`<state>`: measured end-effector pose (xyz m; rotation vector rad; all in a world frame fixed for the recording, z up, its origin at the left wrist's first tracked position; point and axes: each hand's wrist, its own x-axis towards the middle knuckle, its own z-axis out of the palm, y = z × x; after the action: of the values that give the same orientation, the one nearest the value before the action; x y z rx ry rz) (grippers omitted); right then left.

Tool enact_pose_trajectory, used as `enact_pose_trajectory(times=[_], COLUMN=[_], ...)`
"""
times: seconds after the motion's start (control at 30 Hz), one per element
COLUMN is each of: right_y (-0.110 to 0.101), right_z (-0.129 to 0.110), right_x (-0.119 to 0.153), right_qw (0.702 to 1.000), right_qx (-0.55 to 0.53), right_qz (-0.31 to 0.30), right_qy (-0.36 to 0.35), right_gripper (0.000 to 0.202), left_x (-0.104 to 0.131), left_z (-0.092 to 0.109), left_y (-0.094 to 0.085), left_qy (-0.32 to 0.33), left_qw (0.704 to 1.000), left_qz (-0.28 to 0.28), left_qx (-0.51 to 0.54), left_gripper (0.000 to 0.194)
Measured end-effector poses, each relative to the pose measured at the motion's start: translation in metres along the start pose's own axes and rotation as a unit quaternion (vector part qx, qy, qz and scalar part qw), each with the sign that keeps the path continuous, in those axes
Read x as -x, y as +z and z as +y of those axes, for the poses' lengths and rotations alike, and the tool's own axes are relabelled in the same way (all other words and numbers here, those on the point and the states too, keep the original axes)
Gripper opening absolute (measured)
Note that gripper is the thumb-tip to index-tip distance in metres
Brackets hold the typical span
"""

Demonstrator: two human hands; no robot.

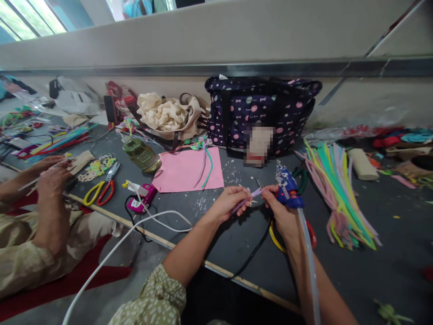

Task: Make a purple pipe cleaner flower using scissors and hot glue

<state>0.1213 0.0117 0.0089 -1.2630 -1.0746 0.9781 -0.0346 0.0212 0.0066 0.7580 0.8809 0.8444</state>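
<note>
Fingers of my left hand (232, 203) are closed on a light purple pipe cleaner (256, 192), its tail running down below them. My right hand (279, 212) pinches at the other end of the same piece, its fingertips partly hidden. Just beyond my right hand lies a blue glue gun (287, 187), with a long translucent glue stick (309, 266) coming out of its back over my right forearm. Under my right wrist is a pair of scissors with a yellow handle (275, 237) and a red handle (311, 234), mostly covered.
Pink paper (189, 169) carries purple and green stems. A bottle of greenish liquid (140, 153), a magenta device (142, 198) and a white cable (111, 250) are left. A patterned bag (260, 108) stands behind; pipe cleaners (341, 194) lie right. A co-worker's hands (56, 178) work at left.
</note>
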Motion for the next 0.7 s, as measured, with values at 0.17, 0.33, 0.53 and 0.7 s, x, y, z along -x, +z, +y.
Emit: enact_pose_trajectory(times=[0.17, 0.33, 0.53, 0.7], right_y=[-0.0004, 0.0007, 0.0015, -0.0014], right_z=[-0.0005, -0.0024, -0.0047, 0.0021], right_x=[0.0009, 0.0002, -0.0003, 0.0003], right_qw=[1.0, 1.0, 1.0, 1.0], right_qx=[0.007, -0.014, -0.022, 0.019], right_qz=[0.009, 0.002, -0.005, 0.0], right_qy=[0.01, 0.016, 0.018, 0.007], right_gripper=[0.027, 0.027, 0.027, 0.027], left_x=[-0.0001, 0.0004, -0.0006, 0.0005], left_z=[-0.0006, 0.0003, -0.0011, -0.0011], left_y=[-0.0003, 0.0, -0.0004, 0.0002], left_qy=[-0.001, -0.007, -0.004, 0.004], left_qw=[1.0, 1.0, 1.0, 1.0], left_qz=[0.002, 0.006, 0.002, 0.007], left_qx=[-0.011, -0.021, -0.02, -0.025], left_gripper=[0.022, 0.024, 0.023, 0.023])
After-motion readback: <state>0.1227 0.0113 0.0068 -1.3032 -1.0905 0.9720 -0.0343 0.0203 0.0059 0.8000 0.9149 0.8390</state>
